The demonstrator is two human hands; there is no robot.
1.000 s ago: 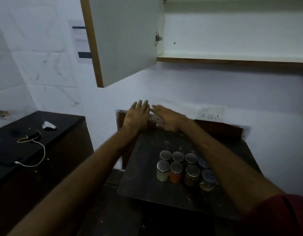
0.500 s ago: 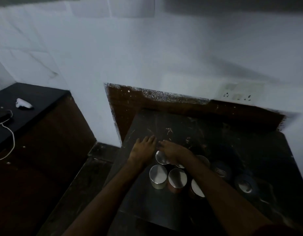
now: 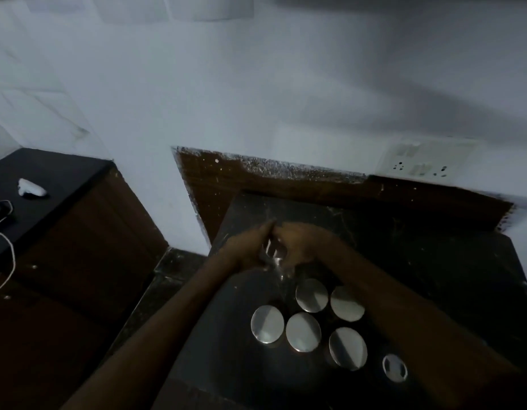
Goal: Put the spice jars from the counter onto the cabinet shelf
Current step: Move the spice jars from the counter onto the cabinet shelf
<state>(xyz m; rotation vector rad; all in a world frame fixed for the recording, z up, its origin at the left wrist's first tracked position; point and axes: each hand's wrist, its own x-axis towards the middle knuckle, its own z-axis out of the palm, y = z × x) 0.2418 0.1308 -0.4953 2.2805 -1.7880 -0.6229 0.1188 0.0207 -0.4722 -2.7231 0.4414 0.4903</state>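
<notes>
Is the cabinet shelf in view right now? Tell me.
No: the view shows only the wall, the dark counter, the jars and both hands closed on one jar.

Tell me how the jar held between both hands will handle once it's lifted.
The jar looks clear and shiny, so probably rigid, breakable and a bit slippery. The left hand and right hand press on opposite sides, which should steady it. The standing jars show round lids, so it would likely roll if laid down.
</notes>
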